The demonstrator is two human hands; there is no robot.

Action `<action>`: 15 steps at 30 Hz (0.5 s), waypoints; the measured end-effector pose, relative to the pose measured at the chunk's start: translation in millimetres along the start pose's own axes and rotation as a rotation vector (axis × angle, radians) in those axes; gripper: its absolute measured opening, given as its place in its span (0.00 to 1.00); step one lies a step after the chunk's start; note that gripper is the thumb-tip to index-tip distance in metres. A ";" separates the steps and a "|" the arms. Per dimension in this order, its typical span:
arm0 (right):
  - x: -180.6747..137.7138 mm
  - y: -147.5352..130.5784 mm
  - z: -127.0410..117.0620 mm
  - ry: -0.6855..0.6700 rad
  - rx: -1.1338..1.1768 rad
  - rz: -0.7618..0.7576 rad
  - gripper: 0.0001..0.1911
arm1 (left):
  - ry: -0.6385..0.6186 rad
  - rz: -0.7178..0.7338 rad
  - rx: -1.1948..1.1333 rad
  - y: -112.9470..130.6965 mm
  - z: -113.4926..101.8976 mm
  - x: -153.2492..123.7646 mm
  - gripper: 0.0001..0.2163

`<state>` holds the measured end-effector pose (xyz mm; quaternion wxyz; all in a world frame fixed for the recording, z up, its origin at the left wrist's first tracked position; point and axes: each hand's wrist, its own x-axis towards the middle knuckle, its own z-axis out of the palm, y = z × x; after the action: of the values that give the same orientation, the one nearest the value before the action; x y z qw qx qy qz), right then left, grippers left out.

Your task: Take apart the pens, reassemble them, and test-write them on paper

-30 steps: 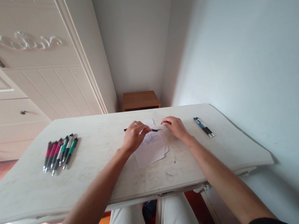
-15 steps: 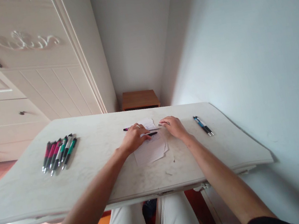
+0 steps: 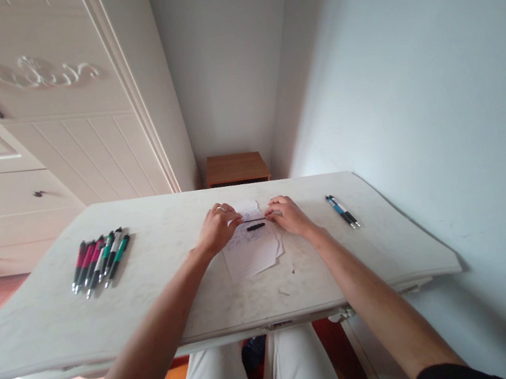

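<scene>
Left hand [image 3: 221, 229]: fingertips pinched together on one end of a thin dark rod [image 3: 254, 220]. Right hand [image 3: 287, 216]: pinched likewise at its other end. Rod spanned both hands over the paper [image 3: 253, 261]; contact with paper, could not tell. Black tube [image 3: 256, 227] lay on my side of the rod. Two pens [image 3: 340, 212] lay right on the surface [image 3: 167, 231].

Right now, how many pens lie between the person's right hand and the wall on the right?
2: a blue-barrelled pen with a black grip, nearer the bare right hand, and, close beside it, a pale-barrelled pen with a black grip. None seems hidden there.
</scene>
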<state>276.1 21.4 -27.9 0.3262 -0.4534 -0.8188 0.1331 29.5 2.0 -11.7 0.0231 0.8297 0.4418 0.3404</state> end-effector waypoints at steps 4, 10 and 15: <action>0.5 -2.1 0.3 -0.003 -0.001 -0.004 0.06 | -0.062 -0.012 0.032 2.2 5.3 -2.5 0.06; 1.6 -5.8 0.3 0.011 -0.016 -0.027 0.06 | -0.101 -0.041 0.061 5.4 7.6 -1.7 0.05; 2.1 -6.6 -0.7 0.016 -0.014 -0.037 0.06 | -0.111 -0.044 0.062 6.4 8.7 -0.4 0.06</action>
<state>271.4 19.4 -23.1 0.3319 -0.4413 -0.8254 0.1178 39.0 0.1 -16.4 0.0295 0.8376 0.4683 0.2796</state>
